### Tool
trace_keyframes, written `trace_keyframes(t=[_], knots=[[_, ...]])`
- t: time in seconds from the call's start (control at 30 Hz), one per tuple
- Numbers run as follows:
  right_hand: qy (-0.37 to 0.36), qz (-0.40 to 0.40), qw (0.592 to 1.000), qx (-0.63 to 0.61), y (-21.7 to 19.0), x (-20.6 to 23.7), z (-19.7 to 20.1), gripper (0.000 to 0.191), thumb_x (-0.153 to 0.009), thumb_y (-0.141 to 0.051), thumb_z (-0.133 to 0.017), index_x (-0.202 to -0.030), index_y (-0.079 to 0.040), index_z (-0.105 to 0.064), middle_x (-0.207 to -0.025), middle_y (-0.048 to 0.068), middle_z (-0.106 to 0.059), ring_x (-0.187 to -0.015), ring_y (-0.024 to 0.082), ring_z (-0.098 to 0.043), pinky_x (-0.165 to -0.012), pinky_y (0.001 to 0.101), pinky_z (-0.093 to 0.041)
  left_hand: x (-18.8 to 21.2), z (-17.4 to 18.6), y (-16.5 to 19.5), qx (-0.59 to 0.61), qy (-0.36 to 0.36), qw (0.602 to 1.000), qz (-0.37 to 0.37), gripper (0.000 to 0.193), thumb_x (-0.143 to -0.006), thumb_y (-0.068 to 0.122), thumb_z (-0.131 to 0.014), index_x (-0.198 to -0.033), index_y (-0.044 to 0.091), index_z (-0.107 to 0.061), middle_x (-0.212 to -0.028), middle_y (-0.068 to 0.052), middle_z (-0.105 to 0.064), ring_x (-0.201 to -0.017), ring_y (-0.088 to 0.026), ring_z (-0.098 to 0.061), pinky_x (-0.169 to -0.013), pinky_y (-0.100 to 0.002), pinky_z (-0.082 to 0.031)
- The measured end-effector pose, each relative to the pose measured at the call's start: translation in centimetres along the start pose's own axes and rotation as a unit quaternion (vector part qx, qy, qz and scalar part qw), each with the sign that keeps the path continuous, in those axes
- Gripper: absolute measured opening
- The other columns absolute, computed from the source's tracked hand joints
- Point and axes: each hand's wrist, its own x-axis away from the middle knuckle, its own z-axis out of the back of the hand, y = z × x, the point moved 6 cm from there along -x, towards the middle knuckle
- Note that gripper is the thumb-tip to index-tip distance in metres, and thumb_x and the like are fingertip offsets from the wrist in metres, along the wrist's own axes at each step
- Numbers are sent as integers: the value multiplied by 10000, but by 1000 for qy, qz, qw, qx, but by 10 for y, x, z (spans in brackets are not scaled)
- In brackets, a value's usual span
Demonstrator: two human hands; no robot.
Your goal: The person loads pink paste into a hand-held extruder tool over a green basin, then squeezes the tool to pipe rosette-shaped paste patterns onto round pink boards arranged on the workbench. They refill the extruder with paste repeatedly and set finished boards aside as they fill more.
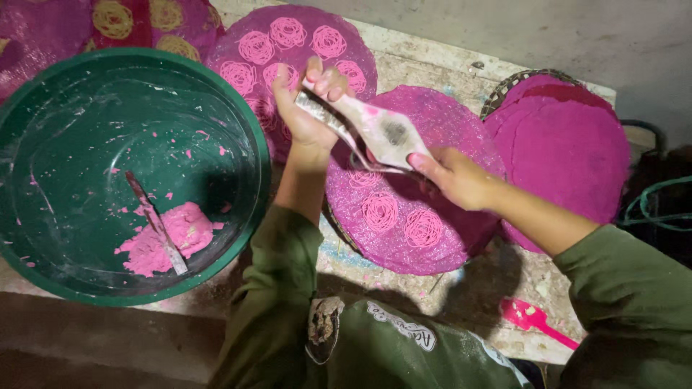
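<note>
My left hand [308, 108] grips the far end of a long metal hand press [375, 130] smeared with pink dough. The near end of the press's handle is held by my right hand [455, 176]. The press hovers over a round pink mat [411, 238] that bears a few pink dough spirals [380, 211]. Behind it lies another round mat [288, 43] covered with several spirals.
A large green basin [130, 173] at the left holds a lump of pink dough [162, 238] and a flat stick [155, 223]. A stack of pink mats [569, 144] sits at the right. A pink scraper [533, 318] lies on the stone slab.
</note>
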Motion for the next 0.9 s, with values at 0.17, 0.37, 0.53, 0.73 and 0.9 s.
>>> trace_keyframes(t=[0.17,0.37,0.53,0.73,0.9], knots=[[-33,-79,996,31,9,7,10,699,-995,-619,-385,-952,11,-684,-670,71,-676,-602,189,-671,-607,371,-567,10,3,-19,34,65,997,-3,454,-1000,575,-415,-793,186,-526,-697,32,-536,-703,-150,-530,-748,-356,-452],[39,-6,998,46,0,-2,27,590,-993,-580,-428,-1022,-35,-652,-691,50,-647,-620,163,-635,-603,361,-527,-19,-29,-11,13,-16,1000,-20,444,-978,566,-444,-823,162,-543,-727,21,-576,-761,-171,-564,-920,-392,-499],[12,74,997,12,-1,-5,20,560,-1032,-551,-434,-959,-35,-640,-700,36,-623,-652,148,-605,-613,342,-508,6,-4,-11,-210,154,954,148,768,-888,631,-248,-983,3,-681,-856,-128,-732,-825,-242,-704,-782,-383,-582],[42,65,997,-2,14,-11,20,539,-997,-562,-461,-1003,-55,-646,-706,34,-628,-657,149,-614,-616,339,-511,63,73,-32,-388,250,849,258,665,-1082,553,-133,-1125,93,-612,-730,74,-614,-438,-68,-406,-321,-226,-222],[78,62,995,3,38,-8,29,629,-1025,-616,-402,-1004,-38,-648,-749,34,-637,-694,152,-627,-647,333,-522,100,28,-7,-843,-39,536,9,606,-1125,351,-184,-1510,-73,-383,-897,-14,-752,-403,-136,-458,-311,-288,-358]])
